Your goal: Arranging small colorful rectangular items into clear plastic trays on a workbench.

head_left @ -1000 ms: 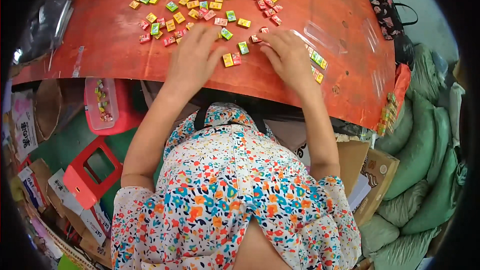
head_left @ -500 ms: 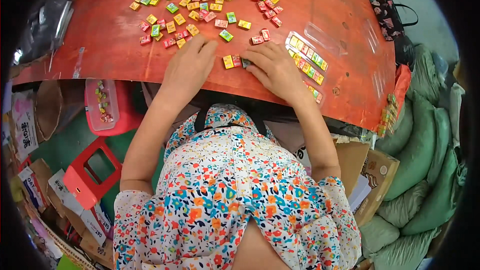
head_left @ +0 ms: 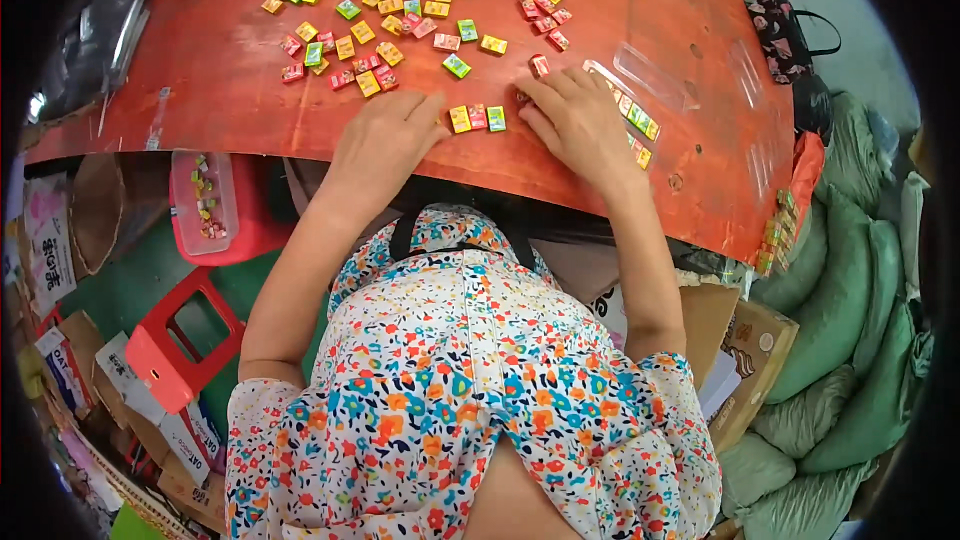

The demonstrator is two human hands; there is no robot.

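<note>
Three small boxes stand in a short row near the table's front edge: a yellow box (head_left: pixel 460 119), a red box (head_left: pixel 477 117) and a green box (head_left: pixel 496 118). Just left of them rests my left hand (head_left: pixel 385 145), fingers bent and slightly apart, with nothing visible in it. To the right of the row, my right hand (head_left: pixel 585 125) has its thumb and index finger around another small red box (head_left: pixel 522 97), mostly hidden by the fingers. Beyond those fingertips lies a further red box (head_left: pixel 539 66). My right hand partly covers a clear plastic tray (head_left: pixel 592 67) holding rows of small boxes.
Many loose yellow, red and green boxes (head_left: pixel 390 25) are scattered over the red table (head_left: pixel 230 90). Empty clear trays (head_left: pixel 655 75) lie at the right. Below the table's left edge are a tub with small boxes (head_left: pixel 185 205) and a red stool (head_left: pixel 165 365). Green sacks (head_left: pixel 840 310) fill the right side.
My right hand has moved right and away from me, off the row, uncovering the green box, and reached a loose red box. My left hand has shifted slightly toward the row.
</note>
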